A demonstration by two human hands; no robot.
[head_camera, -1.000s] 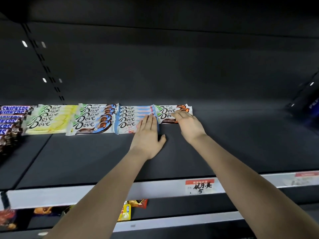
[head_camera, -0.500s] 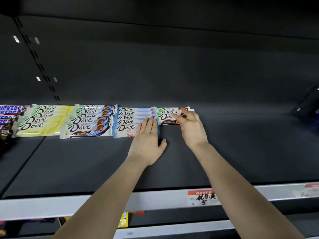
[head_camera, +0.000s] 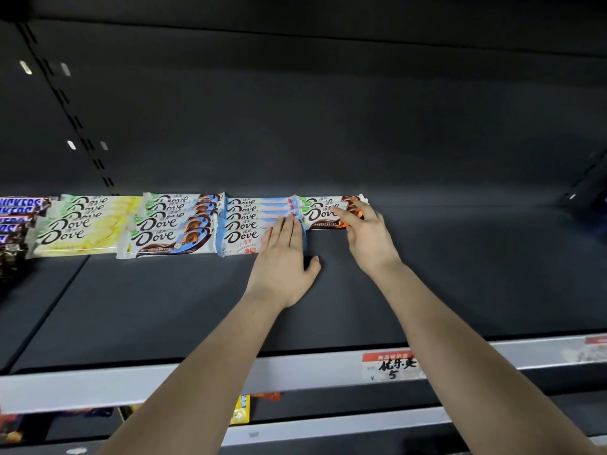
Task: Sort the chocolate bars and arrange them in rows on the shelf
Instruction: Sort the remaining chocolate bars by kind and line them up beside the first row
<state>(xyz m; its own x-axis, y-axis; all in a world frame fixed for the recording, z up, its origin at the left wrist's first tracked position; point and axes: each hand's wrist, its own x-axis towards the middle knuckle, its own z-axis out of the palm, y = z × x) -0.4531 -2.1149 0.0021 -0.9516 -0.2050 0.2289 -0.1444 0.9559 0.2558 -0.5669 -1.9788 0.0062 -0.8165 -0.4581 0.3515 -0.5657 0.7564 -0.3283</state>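
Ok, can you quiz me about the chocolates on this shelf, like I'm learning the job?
1. True or false: the left hand rests its straight fingers on the light-blue Dove row.
2. Which row does the right hand touch? A) yellow Dove B) orange-brown Dove C) Snickers
3. How many Dove rows lie on the shelf?
Key: 1 true; 2 B; 3 four.
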